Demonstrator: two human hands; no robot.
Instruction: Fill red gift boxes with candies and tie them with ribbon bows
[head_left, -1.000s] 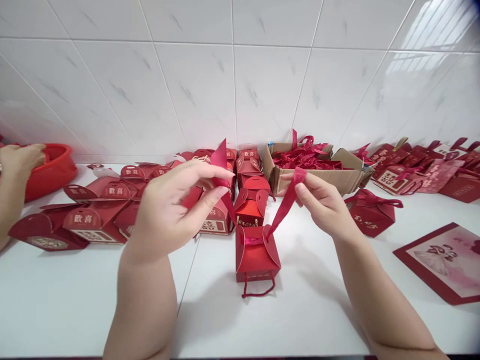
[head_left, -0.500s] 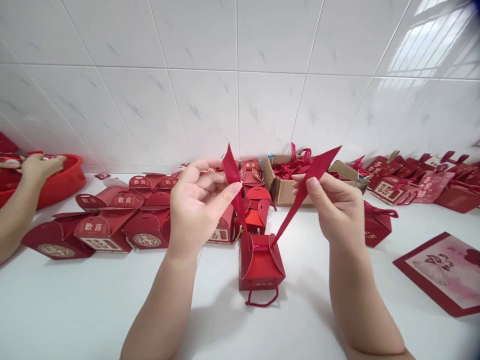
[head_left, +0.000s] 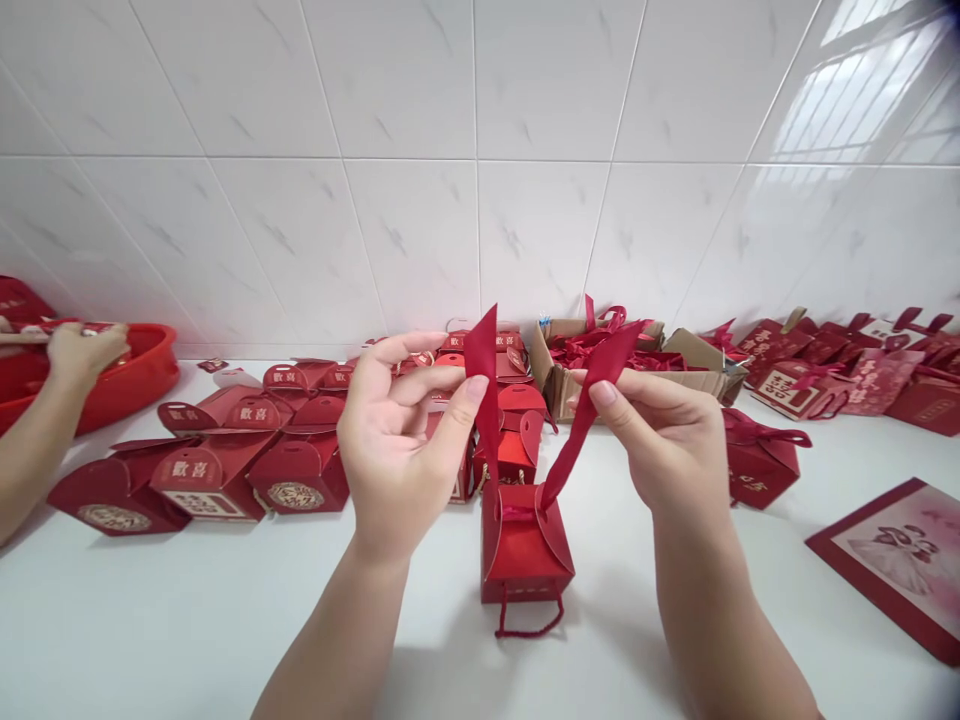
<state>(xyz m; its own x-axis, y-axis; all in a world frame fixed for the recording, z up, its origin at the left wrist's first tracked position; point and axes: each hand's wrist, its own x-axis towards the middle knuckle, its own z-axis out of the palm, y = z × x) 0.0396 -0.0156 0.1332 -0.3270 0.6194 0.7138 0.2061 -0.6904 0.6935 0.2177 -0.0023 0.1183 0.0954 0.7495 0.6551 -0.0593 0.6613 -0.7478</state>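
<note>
A small red gift box stands upright on the white table, its curved flaps folded together at the top and a cord handle hanging at its front. A dark red ribbon passes through the top, and its two ends rise apart. My left hand pinches the left end between thumb and fingers. Between thumb and forefinger, my right hand grips the other end, just right of the box's top. Both ends stand up above the box, and no knot shows.
Rows of red gift boxes stand at left and behind. A cardboard box full of ribbons sits by the tiled wall. More finished boxes and a picture card lie at right. Another person's hand reaches into a red basin.
My right hand has moved left, bringing the ribbon ends closer together. My left hand still pinches its end. The view has tilted slightly upward.
</note>
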